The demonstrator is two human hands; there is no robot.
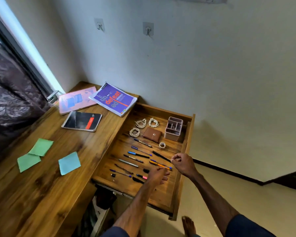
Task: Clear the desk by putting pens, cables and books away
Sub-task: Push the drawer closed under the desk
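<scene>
A pulled-out wooden drawer [162, 195] holds several pens laid in rows [135, 155], three coiled white cables [140, 123] and a pink pen organiser [173, 128]. Three books lie on the desk top: a purple one [114, 98], a pink one [76, 100] and a black notebook [82, 120]. My left hand [158, 175] hovers with curled fingers over the near end of an orange pen [156, 163] and beside a pink highlighter [142, 177]. My right hand [181, 162] is pinched at the end of a black pen [161, 156]; whether it grips the pen is unclear.
A brown wallet [152, 134] and a tape roll [162, 145] also sit in the drawer. Green [41, 147] and blue [69, 163] sticky pads lie on the desk [46, 190]. A dark curtain [9, 100] hangs at the left, and the wall is behind the desk.
</scene>
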